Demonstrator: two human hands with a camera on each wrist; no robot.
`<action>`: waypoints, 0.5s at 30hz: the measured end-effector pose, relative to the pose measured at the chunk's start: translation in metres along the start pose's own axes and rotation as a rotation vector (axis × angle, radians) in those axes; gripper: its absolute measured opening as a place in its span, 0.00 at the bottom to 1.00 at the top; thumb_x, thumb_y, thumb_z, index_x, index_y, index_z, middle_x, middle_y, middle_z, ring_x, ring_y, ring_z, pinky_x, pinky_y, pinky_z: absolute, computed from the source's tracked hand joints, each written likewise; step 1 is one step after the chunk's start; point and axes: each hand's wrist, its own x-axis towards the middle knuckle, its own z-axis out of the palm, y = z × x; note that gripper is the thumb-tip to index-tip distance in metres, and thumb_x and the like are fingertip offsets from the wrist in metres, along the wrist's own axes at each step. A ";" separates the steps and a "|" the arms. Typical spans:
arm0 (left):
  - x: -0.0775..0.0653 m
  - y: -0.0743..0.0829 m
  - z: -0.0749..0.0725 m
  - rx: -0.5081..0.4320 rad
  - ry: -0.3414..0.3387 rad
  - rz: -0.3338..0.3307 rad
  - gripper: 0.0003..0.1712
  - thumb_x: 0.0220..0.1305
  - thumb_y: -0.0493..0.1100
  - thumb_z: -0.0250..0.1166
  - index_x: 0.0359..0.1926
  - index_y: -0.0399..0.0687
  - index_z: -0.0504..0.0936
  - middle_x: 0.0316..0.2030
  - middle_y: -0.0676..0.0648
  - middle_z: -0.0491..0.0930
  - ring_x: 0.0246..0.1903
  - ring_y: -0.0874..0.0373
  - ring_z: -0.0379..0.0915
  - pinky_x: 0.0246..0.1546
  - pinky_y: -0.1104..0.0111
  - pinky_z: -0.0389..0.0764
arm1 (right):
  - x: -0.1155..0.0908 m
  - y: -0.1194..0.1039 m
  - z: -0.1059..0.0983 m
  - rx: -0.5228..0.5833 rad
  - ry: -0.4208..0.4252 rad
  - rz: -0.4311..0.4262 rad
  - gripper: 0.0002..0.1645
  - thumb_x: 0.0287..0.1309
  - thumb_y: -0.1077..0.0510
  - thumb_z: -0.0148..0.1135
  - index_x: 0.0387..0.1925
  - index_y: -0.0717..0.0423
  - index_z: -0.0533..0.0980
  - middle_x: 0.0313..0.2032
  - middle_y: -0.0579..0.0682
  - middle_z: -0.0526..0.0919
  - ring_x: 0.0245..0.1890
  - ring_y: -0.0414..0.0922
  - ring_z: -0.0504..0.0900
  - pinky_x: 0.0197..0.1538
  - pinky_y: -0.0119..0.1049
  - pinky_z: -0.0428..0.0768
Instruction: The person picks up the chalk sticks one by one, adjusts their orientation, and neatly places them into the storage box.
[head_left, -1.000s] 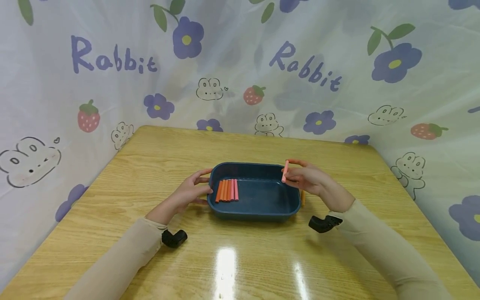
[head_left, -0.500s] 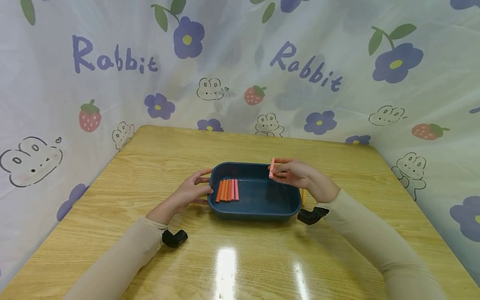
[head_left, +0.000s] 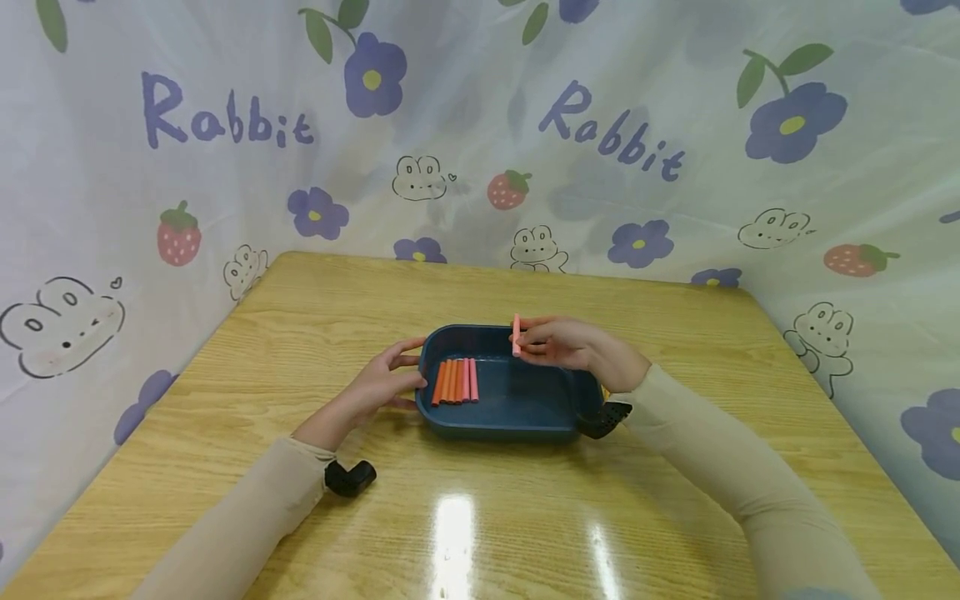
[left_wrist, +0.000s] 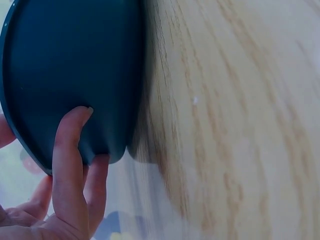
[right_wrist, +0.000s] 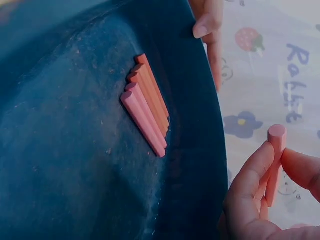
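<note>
A dark blue plastic tub (head_left: 510,432) sits on the wooden table. At its left end my left hand (head_left: 378,383) holds it, thumb over the rim and fingers (left_wrist: 70,165) against the outer wall. Several orange and pink chalk sticks (head_left: 454,382) lie side by side inside, near that end. My right hand (head_left: 573,343) is raised over the tub's back right part and pinches a pink chalk stick (right_wrist: 276,150) between thumb and fingers. In the head view that stick (head_left: 517,336) stands nearly upright.
A yellow-orange stick (head_left: 606,392) shows beside the tub's right end, mostly hidden by the right wrist. Wooden table (head_left: 360,533) surrounds the tub. A printed curtain (head_left: 480,100) hangs behind and at both sides.
My right hand has moved left over the tub with the pink chalk stick, which has turned more upright. My left hand and the sticks in the tub stay put.
</note>
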 end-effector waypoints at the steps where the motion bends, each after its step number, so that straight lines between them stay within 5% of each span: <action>1: 0.000 0.000 0.000 0.000 -0.001 0.001 0.39 0.60 0.31 0.56 0.71 0.46 0.53 0.62 0.31 0.58 0.47 0.41 0.73 0.35 0.55 0.81 | 0.002 -0.001 0.002 -0.010 0.003 0.004 0.32 0.63 0.72 0.47 0.68 0.62 0.54 0.41 0.55 0.74 0.34 0.44 0.78 0.42 0.33 0.79; 15: 0.001 -0.002 -0.001 -0.007 -0.002 0.010 0.38 0.61 0.31 0.56 0.71 0.45 0.53 0.62 0.30 0.58 0.46 0.41 0.73 0.35 0.55 0.81 | 0.026 0.000 0.020 -0.180 -0.047 0.106 0.32 0.62 0.73 0.48 0.67 0.70 0.54 0.52 0.61 0.66 0.36 0.46 0.77 0.44 0.35 0.78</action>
